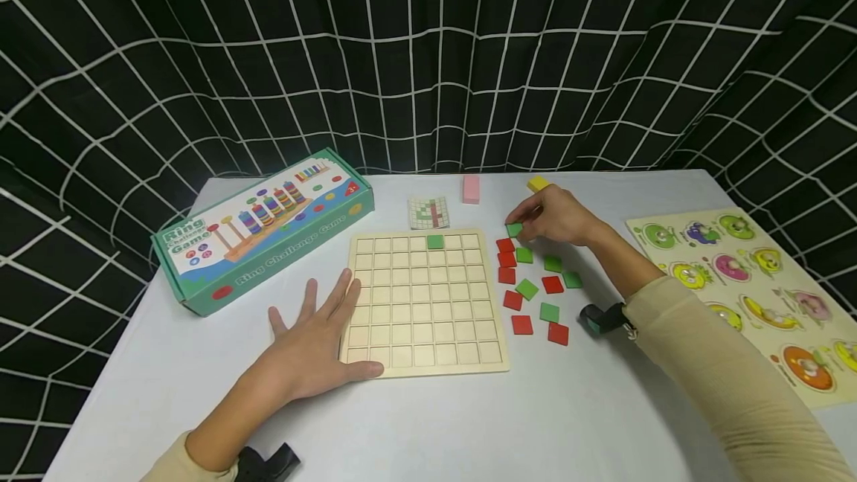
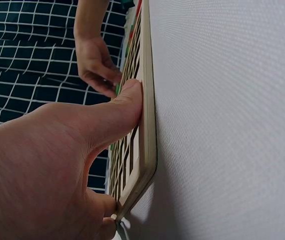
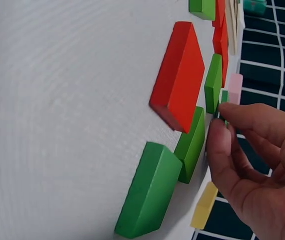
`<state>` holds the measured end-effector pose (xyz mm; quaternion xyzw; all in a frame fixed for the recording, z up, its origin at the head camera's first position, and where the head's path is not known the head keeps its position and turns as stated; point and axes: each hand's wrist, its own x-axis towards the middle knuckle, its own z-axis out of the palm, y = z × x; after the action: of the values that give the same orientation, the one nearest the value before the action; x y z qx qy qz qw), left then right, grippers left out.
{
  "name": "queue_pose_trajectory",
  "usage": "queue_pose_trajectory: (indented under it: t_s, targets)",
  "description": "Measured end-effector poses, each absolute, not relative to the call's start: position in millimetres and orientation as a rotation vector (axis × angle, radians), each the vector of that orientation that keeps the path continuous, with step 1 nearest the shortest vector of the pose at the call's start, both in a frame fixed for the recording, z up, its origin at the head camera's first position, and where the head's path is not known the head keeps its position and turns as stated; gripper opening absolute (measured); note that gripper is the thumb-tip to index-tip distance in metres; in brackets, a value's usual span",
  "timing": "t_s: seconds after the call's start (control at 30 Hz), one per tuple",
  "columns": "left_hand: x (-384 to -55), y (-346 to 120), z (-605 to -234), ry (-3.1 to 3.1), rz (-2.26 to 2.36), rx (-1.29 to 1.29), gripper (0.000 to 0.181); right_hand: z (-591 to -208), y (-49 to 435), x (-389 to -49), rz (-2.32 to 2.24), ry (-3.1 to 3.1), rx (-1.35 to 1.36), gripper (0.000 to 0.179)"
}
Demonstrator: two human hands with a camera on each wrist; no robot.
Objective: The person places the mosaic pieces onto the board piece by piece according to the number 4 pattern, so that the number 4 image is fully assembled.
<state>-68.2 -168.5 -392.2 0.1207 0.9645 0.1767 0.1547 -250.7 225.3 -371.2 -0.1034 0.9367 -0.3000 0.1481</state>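
Note:
My left hand [image 1: 304, 354] rests with spread fingers at the left side of a wooden grid board [image 1: 428, 373]. In the left wrist view its thumb [image 2: 127, 100] lies over the board's near edge. One green square tile [image 1: 435, 242] sits in a cell of the top row. My right hand [image 1: 556, 216], beyond the board's far right corner, pinches another green tile [image 1: 514, 230] between thumb and fingers; the right wrist view shows it partly hidden. Several red tiles [image 1: 522, 325] and loose green tiles [image 1: 550, 312] lie scattered along the board's right side.
A small grid pattern card [image 1: 429, 213] lies behind the board, near a pink block [image 1: 472, 190]. A yellow block [image 1: 538, 183] is behind my right hand. At left stands a Ring Challenge Game box [image 1: 264, 229]; at right, a fruit picture board [image 1: 756, 292]. Black gridded cloth hangs behind.

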Motion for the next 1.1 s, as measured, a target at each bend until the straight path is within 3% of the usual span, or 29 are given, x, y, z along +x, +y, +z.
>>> queue_pose_trajectory:
  t_s: [1.1]
  targets:
    - [-69,-171,-393,2.765,0.498,0.349,0.123,-352,165,-222,-1.088,2.582,-0.212,0.026]
